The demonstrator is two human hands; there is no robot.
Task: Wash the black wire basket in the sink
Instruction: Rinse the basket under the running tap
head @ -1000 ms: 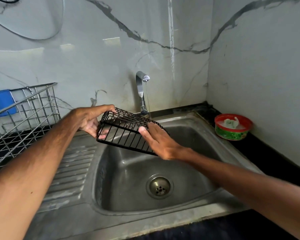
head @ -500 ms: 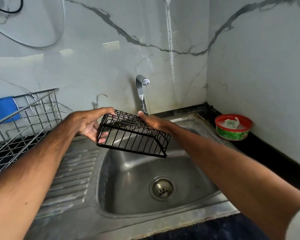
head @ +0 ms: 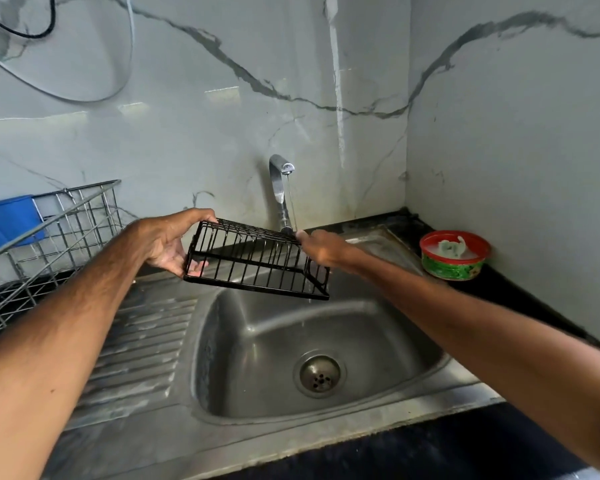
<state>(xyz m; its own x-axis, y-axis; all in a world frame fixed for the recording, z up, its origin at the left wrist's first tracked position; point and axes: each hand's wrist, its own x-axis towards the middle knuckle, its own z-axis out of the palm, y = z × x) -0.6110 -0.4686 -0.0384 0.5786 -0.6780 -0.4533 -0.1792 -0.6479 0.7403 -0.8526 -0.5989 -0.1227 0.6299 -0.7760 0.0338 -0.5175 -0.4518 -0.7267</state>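
A black wire basket (head: 257, 263) hangs tilted over the steel sink (head: 326, 410), just under the chrome tap (head: 280, 188). A thin stream of water runs from the tap past the basket's right end. My left hand (head: 167, 242) grips the basket's left end, fingers over its top edge and palm beneath. My right hand (head: 321, 247) is at the basket's upper right edge beside the water stream; its fingertips touch the wire there, and I cannot tell if they curl round it.
A steel wire dish rack (head: 49, 244) with a blue container (head: 7, 220) stands at the left past the ribbed drainboard (head: 142, 348). A red and green tub (head: 454, 254) with soap and a scrubber sits on the black counter at the right corner. Marble walls enclose the back and right.
My right hand moved from the basket's front underside up to its upper right edge near the tap. The basket stayed under the tap in my left hand. The view tilted slightly down.
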